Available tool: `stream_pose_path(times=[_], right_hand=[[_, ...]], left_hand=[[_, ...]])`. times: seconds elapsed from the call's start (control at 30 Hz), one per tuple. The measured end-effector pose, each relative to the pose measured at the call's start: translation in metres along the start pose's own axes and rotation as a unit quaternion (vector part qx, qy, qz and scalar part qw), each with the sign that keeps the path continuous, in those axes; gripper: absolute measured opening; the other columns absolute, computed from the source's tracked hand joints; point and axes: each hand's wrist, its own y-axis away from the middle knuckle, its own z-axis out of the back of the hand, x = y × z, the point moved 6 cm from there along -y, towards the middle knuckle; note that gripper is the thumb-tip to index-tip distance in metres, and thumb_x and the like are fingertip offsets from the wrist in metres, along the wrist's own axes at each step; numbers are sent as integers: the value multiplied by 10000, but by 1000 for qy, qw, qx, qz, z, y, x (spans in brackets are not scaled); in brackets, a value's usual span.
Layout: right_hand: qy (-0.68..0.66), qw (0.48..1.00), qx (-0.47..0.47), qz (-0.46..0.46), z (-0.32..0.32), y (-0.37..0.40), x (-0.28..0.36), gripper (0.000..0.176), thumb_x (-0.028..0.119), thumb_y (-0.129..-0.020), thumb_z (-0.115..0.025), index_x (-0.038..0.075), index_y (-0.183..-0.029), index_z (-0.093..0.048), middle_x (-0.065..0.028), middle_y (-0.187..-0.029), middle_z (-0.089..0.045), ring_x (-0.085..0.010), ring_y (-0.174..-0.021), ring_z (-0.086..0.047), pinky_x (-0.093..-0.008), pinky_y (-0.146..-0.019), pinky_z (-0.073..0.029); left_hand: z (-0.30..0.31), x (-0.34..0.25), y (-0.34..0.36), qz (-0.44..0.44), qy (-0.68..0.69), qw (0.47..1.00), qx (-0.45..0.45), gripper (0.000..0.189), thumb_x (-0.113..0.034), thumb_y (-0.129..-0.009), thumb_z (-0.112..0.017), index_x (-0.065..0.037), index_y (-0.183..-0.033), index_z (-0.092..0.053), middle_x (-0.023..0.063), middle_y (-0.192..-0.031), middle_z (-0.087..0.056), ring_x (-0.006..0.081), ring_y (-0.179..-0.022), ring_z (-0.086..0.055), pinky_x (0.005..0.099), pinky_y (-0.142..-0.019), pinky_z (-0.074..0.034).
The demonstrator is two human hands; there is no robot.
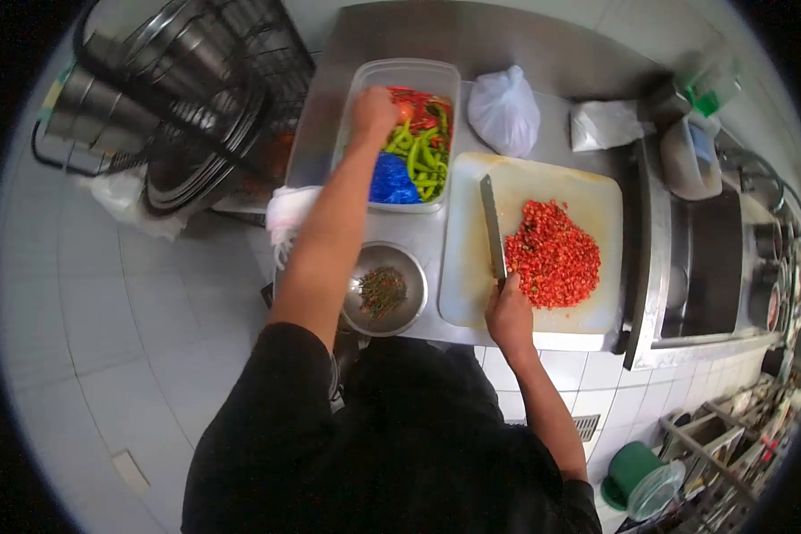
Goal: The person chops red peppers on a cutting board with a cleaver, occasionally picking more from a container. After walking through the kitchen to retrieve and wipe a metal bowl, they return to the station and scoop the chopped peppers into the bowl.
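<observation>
Right grip (510,313) wrapped around the knife (493,227), left grip (376,112) at peppers (429,160) in a tub (409,64), its closure unclear

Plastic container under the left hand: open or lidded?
Open. No lid shows on the plastic container, green peppers lie in plain view inside it, and the left hand is over its opening.

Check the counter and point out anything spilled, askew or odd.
Nothing stands out as spilled or damaged; the chopped red peppers only scatter slightly at their pile's edge, within the cutting board.
</observation>
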Motion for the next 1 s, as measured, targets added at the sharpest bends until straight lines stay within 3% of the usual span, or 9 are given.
stream_pose_path(times=[0.2,0.23,0.3,0.37,0.4,0.5,0.63,0.93,1.0], right_hand=[[17,999,22,-39,5,3,4,172,108,-856,-454,-3,-950,-362,-296,-664,-587,-472,-643,-598,-558,-604,-473],[19,999,7,-36,0,3,-1,170,111,-850,-461,-2,-939,-369,-290,-662,-589,-470,-640,-598,-566,-597,-469],[-11,1000,-11,-14,-15,4,-18,259,164,-886,-419,-44,-1041,-402,-287,-646,-569,-460,-627,-585,-561,-563,-443],[-20,997,25,-71,-13,5,-17,216,137,-863,-430,-37,-990,-407,-261,-638,-576,-432,-631,-600,-553,-568,-453],[-18,998,17,-56,-9,7,-14,191,119,-849,-439,-31,-960,-400,-260,-659,-589,-429,-638,-608,-542,-575,-471],[-32,997,29,-58,2,10,-4,181,78,-829,-439,-17,-974,-387,-257,-700,-605,-433,-660,-620,-525,-581,-488],[-40,998,19,-52,7,13,0,227,80,-818,-447,-4,-1021,-391,-241,-684,-602,-423,-640,-620,-532,-567,-481],[-47,997,36,-46,5,13,1,293,77,-810,-453,-10,-1080,-381,-238,-720,-609,-407,-697,-630,-515,-609,-485],[-49,997,33,-44,7,13,-1,301,74,-806,-455,-9,-1085,-379,-236,-728,-611,-406,-708,-630,-513,-617,-485]], left_hand=[[-47,12,-55,-22,-184,979,89,280,-189,-863,-481,-33,-976,-685,194,-1038,-646,350,-999,-612,446,-837,-494],[-38,-2,-50,-24,-210,963,167,323,-275,-889,-484,-50,-1025,-671,199,-1090,-626,347,-1021,-603,443,-848,-487],[-66,18,-63,-59,-227,957,173,408,-418,-889,-507,-64,-1003,-674,187,-1016,-650,338,-970,-624,454,-805,-494],[-80,20,-65,-80,-184,962,187,411,-418,-911,-458,-76,-967,-679,173,-978,-657,340,-923,-629,470,-749,-488],[-89,24,-71,-164,-193,953,164,421,-422,-918,-435,-85,-959,-683,181,-962,-655,344,-911,-628,475,-740,-485],[-81,26,-74,-168,-242,949,114,258,-242,-886,-517,-24,-961,-632,205,-962,-643,364,-904,-618,467,-746,-486],[-104,43,-93,-151,-237,931,233,245,-114,-773,-622,45,-958,-643,223,-974,-647,381,-874,-629,461,-735,-495],[-54,11,-76,-78,-187,968,148,231,-92,-686,-605,68,-844,-655,282,-928,-626,395,-908,-619,457,-795,-480],[-34,-8,-63,-11,-112,974,196,250,-98,-657,-623,87,-823,-653,293,-911,-628,409,-881,-626,466,-775,-483]])
